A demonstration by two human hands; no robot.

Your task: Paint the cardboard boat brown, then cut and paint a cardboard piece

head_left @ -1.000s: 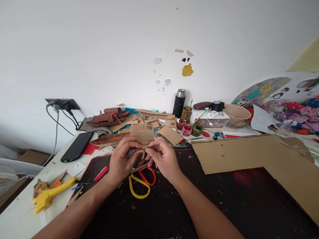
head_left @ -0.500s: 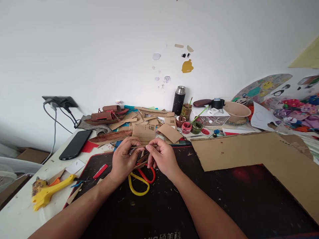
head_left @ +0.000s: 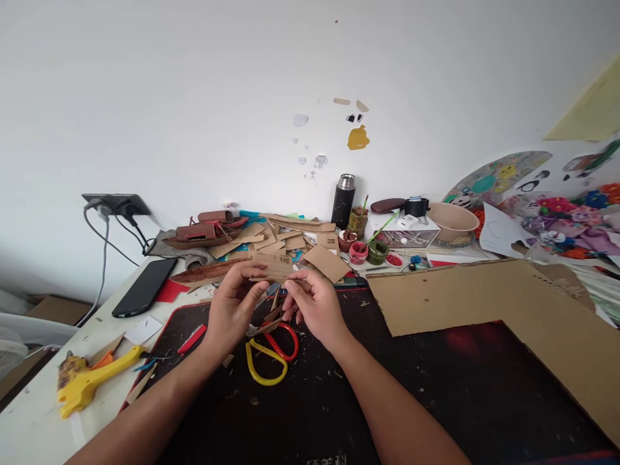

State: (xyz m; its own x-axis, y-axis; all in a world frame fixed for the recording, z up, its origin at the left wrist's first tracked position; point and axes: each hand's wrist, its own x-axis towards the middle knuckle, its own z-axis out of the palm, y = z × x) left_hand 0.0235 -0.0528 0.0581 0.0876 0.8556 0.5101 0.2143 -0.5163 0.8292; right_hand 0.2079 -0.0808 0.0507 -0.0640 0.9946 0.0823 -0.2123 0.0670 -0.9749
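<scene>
A thin cardboard strip (head_left: 275, 279) is held level above the dark mat (head_left: 329, 400). My left hand (head_left: 233, 309) has its left end between thumb and fingers. At the strip's right end, my right hand (head_left: 314, 305) pinches it with thumb and forefinger, the other fingers curled beneath. Scissors (head_left: 266, 361) with one yellow and one red handle lie on the mat just below the hands. Small brown scraps (head_left: 275, 315) show between the hands, partly hidden by the fingers.
A large cardboard sheet (head_left: 450, 297) covers the right side. Behind stand open paint pots (head_left: 377, 252), a black flask (head_left: 343, 203) and cardboard pieces (head_left: 327, 261). On the left are a yellow glue gun (head_left: 92, 381), a phone (head_left: 145, 287) and brown model boats (head_left: 203, 234).
My left hand has shifted slightly left and its thumb has moved away from my right thumb. The view has tilted up a little.
</scene>
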